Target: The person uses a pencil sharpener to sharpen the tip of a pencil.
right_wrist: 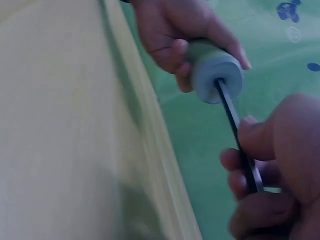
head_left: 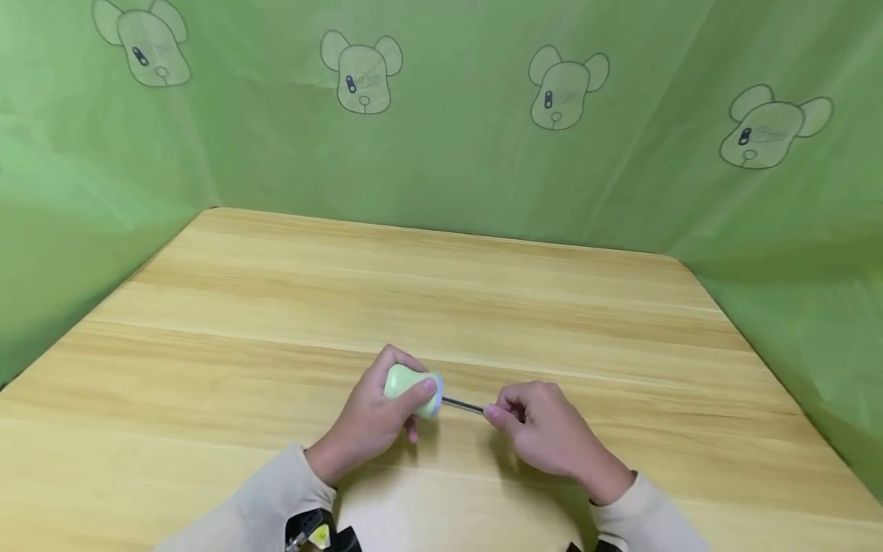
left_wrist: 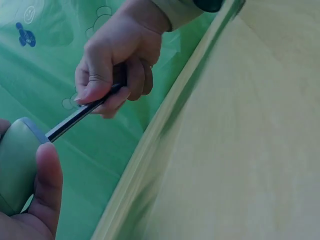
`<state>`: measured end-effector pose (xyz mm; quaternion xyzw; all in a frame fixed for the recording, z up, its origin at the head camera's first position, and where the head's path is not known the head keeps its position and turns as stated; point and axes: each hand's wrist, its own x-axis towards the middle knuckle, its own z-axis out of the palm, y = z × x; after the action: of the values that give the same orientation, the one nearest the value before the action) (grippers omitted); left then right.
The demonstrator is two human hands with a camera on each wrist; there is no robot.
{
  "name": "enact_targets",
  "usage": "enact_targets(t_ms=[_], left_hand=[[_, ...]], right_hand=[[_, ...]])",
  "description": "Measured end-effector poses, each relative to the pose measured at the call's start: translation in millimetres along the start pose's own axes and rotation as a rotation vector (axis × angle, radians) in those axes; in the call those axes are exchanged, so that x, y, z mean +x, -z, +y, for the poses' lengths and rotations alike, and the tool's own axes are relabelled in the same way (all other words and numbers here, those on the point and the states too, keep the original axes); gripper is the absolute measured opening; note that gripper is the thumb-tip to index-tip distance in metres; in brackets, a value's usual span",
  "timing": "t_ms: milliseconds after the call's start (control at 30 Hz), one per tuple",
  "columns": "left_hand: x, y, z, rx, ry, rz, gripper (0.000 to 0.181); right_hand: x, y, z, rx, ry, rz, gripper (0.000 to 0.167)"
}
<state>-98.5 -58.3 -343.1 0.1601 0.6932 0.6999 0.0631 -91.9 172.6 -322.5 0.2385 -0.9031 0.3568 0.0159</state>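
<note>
A screwdriver with a rounded pale green handle [head_left: 402,380] and a light blue collar is held above the table, lying nearly level. My left hand [head_left: 366,422] grips the handle, thumb along its near side. From the collar a thin dark metal shaft [head_left: 461,404] runs toward my right hand [head_left: 552,429], which pinches it between thumb and curled fingers. In the right wrist view the shaft enters a hole in the blue-grey end face [right_wrist: 207,82] of the handle. The shaft's far end is hidden within the right hand.
A wood-grain table [head_left: 441,299] spreads under both hands. Green curtains [head_left: 455,161] printed with mouse heads enclose its back and sides. Dark wrist-worn devices [head_left: 320,530] show at the bottom, by the beige sleeves [head_left: 258,498].
</note>
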Motion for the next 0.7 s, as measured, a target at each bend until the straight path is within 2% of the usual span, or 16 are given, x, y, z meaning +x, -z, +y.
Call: enact_targets(t_ms=[67, 133, 300, 367, 467, 567, 633, 700], left_hand=[[-0.2, -0.5, -0.1, 0.021, -0.01, -0.014, 0.028], [0.1, -1.0, -0.4, 0.028, -0.016, -0.009, 0.027], [1.3, -3.0, -2.4, 0.007, -0.006, 0.009, 0.028], [1.3, -3.8, -3.3, -0.001, 0.003, 0.01, 0.028], [0.8, -4.0, -3.8, -0.025, 0.012, 0.038, 0.029], [1.0, -3.4, -3.9, -0.043, 0.021, 0.069, 0.029], [1.5, -2.9, -3.5, -0.048, 0.025, 0.082, 0.029], [1.9, -2.1, -2.9, -0.052, 0.03, 0.086, 0.029]], right_hand=[[-0.1, 1, -2, -0.018, -0.046, -0.038, 0.039], [-0.2, -1, -2, -0.085, -0.036, 0.007, 0.04], [-0.2, -11, -1, -0.289, 0.133, 0.289, 0.018], [-1.0, -12, -1, -0.336, 0.173, 0.356, 0.023], [-3.5, -12, -1, -0.378, 0.165, 0.377, 0.034], [-4.5, -13, -1, -0.413, 0.143, 0.385, 0.036], [-3.7, -13, 0, -0.411, 0.168, 0.429, 0.037], [-1.7, -13, 2, -0.395, 0.233, 0.5, 0.039]])
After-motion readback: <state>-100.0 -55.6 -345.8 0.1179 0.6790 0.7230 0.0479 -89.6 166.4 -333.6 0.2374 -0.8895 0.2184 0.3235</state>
